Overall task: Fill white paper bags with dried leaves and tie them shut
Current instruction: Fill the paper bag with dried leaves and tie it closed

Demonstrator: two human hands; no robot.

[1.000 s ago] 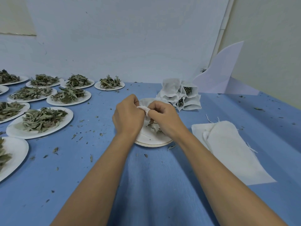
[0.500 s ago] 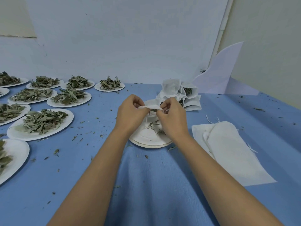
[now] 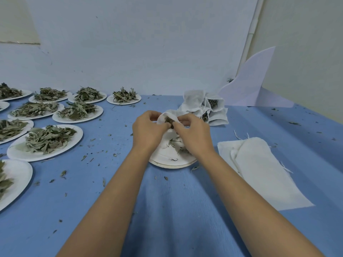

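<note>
First-person view, looking down at a blue table [image 3: 176, 210]. Two bare forearms reach in toward a white paper plate [image 3: 172, 165] at mid-frame; all places below are given from that plate. Just above the plate, the left hand [image 3: 148, 130] & right hand [image 3: 193, 134] hold one small white paper bag [image 3: 167, 115] between them. Each hand's fingers & thumb curl in & pinch the bag's rim, one hand per side, so the mouth gapes upward. Dried leaves [image 3: 168, 120] show dark inside the mouth. A few loose leaves [image 3: 174, 142] lie on the plate under the hands. Behind the plate & slightly right: a pile of filled bags [image 3: 196, 101], some w/ thin strings showing. Right of the plate, near but not touching: a flat stack of empty bags [image 3: 259, 167]. Left of the plate: many more plates heaped w/ leaves [image 3: 16, 152], running back to the wall. Leaf crumbs dot the table all round the plate. Handling, as a judgement: the bag looks thin, soft & v. light, so it will crumple at once & could tear if tugged hard. The leaves look brittle, weigh next to nothing & would spill if the mouth tips. Best hold is prob. at the rim on both sides, as now, then at the tie strings; on the held bag those strings are too small to make out. The mouth isn't tied yet
</note>
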